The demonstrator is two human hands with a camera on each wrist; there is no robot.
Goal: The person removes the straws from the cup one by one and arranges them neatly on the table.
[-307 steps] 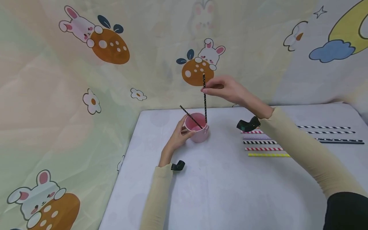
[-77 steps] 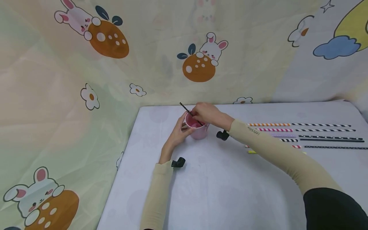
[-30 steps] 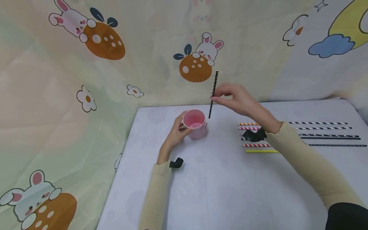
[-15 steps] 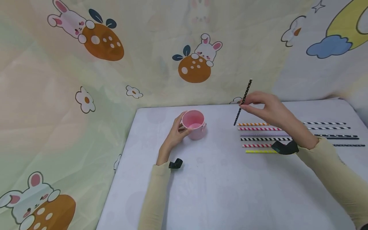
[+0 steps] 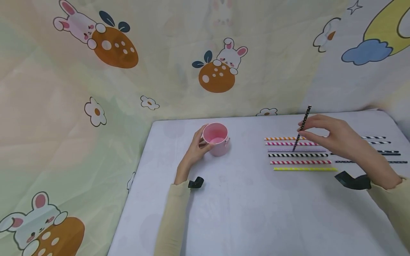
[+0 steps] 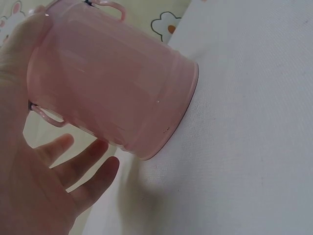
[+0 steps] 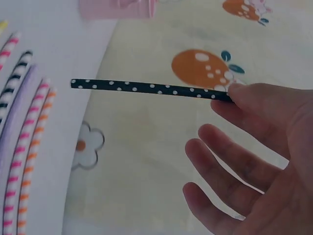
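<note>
My left hand [image 5: 192, 151] grips a pink bucket [image 5: 219, 148] with small side handles, thumb on one side and fingers at the other. No straw shows inside it. In the left wrist view the bucket [image 6: 117, 73] has its base close to the white cloth. My right hand [image 5: 339, 135] pinches a black straw with white dots [image 5: 306, 115] between thumb and forefinger, near its middle. The straw hangs tilted above the row of striped straws, its lower end over the purple one [image 5: 278, 150]. In the right wrist view the dotted straw [image 7: 146, 88] reaches out from the fingertips.
Left of my right hand lie parallel straws: orange-striped [image 5: 278, 138], pink-striped [image 5: 278, 144], black-striped [image 5: 298, 155], red-striped [image 5: 298, 162] and yellow [image 5: 304, 169]. A second column of black-and-white straws [image 5: 397, 162] lies partly behind that hand. Patterned cloth [image 5: 173, 64] forms the backdrop.
Two black dotted straws stood at the bucket earlier; one later lay in the right-hand column. My right hand has lifted the other out and carried it right. The left hand keeps hold of the bucket.
</note>
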